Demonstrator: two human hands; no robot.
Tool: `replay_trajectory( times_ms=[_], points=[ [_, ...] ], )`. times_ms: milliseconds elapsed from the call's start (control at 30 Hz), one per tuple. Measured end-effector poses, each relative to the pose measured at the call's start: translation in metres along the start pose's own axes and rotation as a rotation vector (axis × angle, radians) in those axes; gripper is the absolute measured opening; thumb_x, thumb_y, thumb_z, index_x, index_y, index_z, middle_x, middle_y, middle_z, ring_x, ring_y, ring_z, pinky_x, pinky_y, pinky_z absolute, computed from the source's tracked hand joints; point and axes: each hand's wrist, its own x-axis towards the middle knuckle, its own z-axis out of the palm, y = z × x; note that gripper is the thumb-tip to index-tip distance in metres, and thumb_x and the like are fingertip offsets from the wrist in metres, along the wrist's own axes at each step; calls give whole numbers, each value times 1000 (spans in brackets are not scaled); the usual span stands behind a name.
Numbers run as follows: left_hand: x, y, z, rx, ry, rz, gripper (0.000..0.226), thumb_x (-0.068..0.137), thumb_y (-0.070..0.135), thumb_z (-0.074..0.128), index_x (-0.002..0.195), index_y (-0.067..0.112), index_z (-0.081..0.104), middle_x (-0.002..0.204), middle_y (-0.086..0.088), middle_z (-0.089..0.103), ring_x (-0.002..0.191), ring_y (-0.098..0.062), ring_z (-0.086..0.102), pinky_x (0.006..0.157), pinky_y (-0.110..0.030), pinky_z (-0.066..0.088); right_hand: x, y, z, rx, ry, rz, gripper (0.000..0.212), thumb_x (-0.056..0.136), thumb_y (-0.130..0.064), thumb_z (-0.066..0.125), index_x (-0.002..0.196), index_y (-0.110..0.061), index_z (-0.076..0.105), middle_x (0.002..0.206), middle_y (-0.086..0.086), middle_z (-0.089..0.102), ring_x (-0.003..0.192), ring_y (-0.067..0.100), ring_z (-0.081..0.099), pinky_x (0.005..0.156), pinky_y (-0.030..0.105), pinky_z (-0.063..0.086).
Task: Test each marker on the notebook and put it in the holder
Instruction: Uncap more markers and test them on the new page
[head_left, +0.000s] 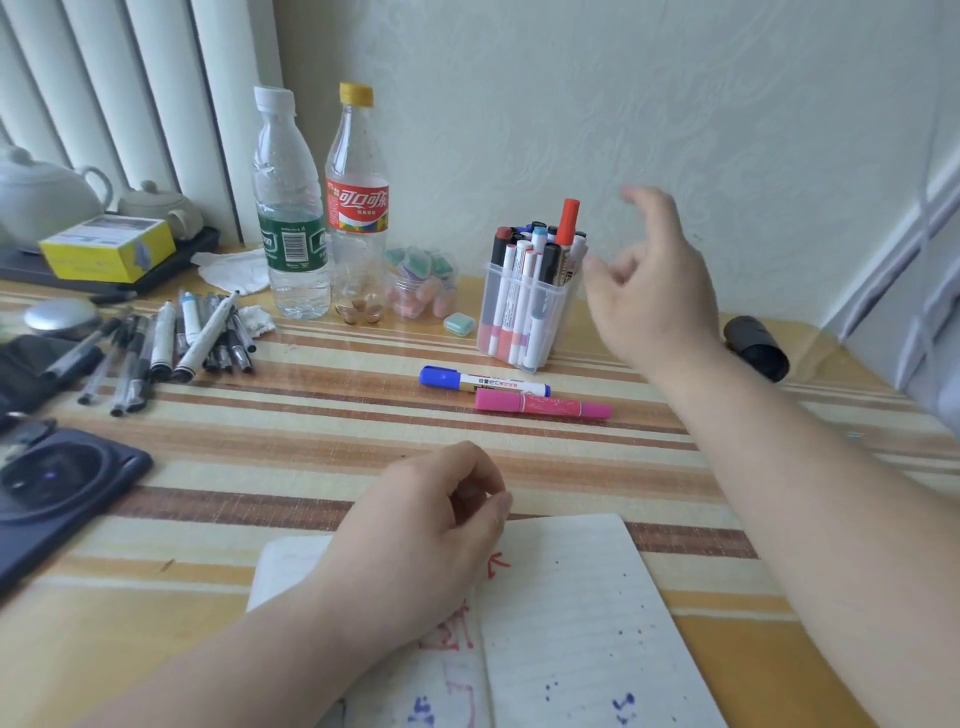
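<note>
Holder (551, 332) just left of spread right grip (660, 291); left grip (415, 535) loose-curled on notebook (571, 597)

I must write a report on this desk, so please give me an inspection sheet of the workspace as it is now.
Surface: striped tablecloth, lying flat.
Job's things: open notebook with red and blue marks; clear holder full of markers, orange-capped marker tallest; blue marker and pink marker lie capped in front of the holder.
Clutter: pile of pens, water bottle, cola bottle, jar, black roll, dark device.
Hands: left hand rests on the notebook, fingers loosely curled; right hand is in the air beside the holder, holding nothing, blurred.
Cables: nothing seen.
Surroundings: pale wall; teapot at the left.
</note>
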Motion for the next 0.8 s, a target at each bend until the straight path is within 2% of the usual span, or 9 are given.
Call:
replay_trajectory(
  times_ms=[67,133,200,267,400,533,633,733,800],
  points=[
    [0,0,0,-13,7,-3,12,93,28,65,82,31,62,79,18,66,66,-4,57,60,-18,45,-32,-4,4,-48,-115,-97,33,93,-18,64,122,-21,51,68,-5,57,63,16,57,61,39,53],
    [0,0,0,-31,20,-6,13,94,25,64,82,30,62,78,15,66,64,-5,57,60,-17,45,-57,-3,12,-183,-345,-112,16,89,-20,65,103,-21,56,84,-8,57,83,17,56,72,40,52],
    [0,0,-1,-45,37,-9,14,93,23,64,81,29,63,76,13,66,65,-6,58,59,-17,45,-71,4,19,-274,-495,-68,14,88,-27,65,98,-24,56,98,-9,56,103,17,50,84,37,48],
    [0,0,-2,-63,53,-7,14,93,22,64,81,28,63,75,10,66,68,-8,59,60,-20,46,-78,10,20,-288,-533,18,16,87,-32,66,98,-27,56,100,-12,56,106,16,49,88,36,46],
    [0,-2,-3,-74,78,10,14,93,21,63,81,27,64,74,8,65,70,-11,59,60,-20,45,-77,18,16,-172,-535,133,23,84,-23,67,101,-35,57,98,-16,56,95,12,56,86,36,51],
    [0,-3,-3,-80,90,-8,9,93,24,64,86,28,63,72,7,66,70,-10,60,63,-25,47,-78,17,5,-66,-642,164,24,90,-14,70,104,-32,67,96,-18,61,90,6,59,80,19,47],
    [1,-1,-4,-55,137,5,8,93,26,65,95,33,60,80,13,64,74,-5,59,65,-17,43,-83,9,-18,-4,-536,168,16,89,-21,74,94,-36,69,93,-18,68,87,3,62,75,19,46],
    [0,0,-5,-65,208,51,17,95,31,64,111,32,57,100,16,60,88,-4,59,76,-20,46,-95,-4,-45,305,-381,226,5,85,-22,80,85,-26,78,71,-5,71,63,12,62,64,28,46],
    [-2,2,-6,-75,217,88,28,96,39,63,122,29,56,110,17,57,97,-3,58,81,-21,48,-109,-19,-58,516,-387,253,8,81,-29,83,83,-22,79,60,5,65,53,17,55,52,28,42]
  ],
)
